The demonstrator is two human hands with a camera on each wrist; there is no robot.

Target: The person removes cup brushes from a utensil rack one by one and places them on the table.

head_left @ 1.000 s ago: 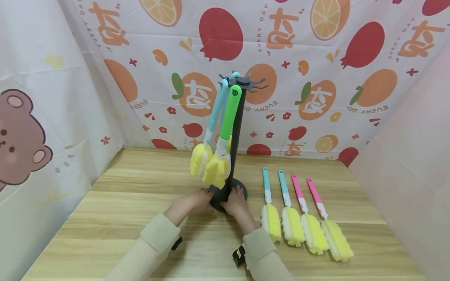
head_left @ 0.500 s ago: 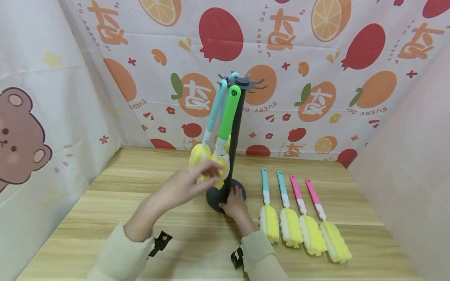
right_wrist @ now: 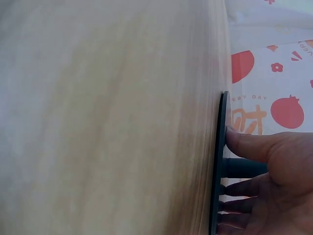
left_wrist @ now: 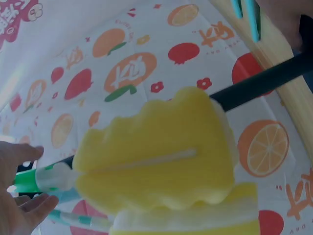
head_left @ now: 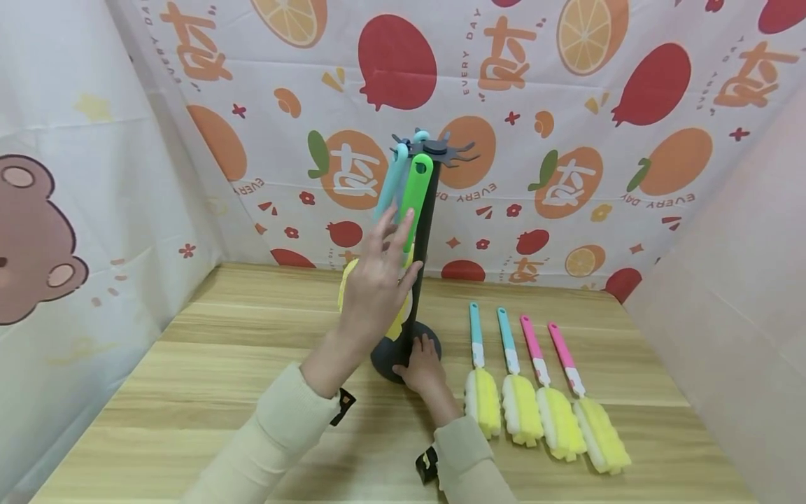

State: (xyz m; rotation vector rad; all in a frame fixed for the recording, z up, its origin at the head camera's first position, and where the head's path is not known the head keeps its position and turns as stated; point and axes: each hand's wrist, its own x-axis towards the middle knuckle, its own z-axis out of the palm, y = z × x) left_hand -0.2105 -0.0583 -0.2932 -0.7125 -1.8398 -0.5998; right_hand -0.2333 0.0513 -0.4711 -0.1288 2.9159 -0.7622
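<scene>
A dark stand (head_left: pixel 423 231) with a hook crown (head_left: pixel 434 147) rises from a round base (head_left: pixel 384 353) on the wooden table (head_left: pixel 220 364). A green-handled sponge brush (head_left: pixel 415 192) and a blue-handled one (head_left: pixel 388 183) hang from the hooks. My left hand (head_left: pixel 380 269) is raised with straight fingers beside the green handle and grips nothing. In the left wrist view the yellow sponge head (left_wrist: pixel 156 152) fills the frame, with my left hand (left_wrist: pixel 19 205) by the green handle (left_wrist: pixel 24 179). My right hand (head_left: pixel 418 360) presses on the base (right_wrist: pixel 220 147), with the thumb (right_wrist: pixel 244 144) flat on the disc.
Several sponge brushes lie side by side on the table right of the stand: two teal-handled (head_left: pixel 478 371) (head_left: pixel 513 378) and two pink-handled (head_left: pixel 544 385) (head_left: pixel 579 392). Printed fruit cloth walls (head_left: pixel 567 140) close in the back and both sides.
My left hand left the base and rose past the sponge heads to the green handle. My right hand stayed on the base.
</scene>
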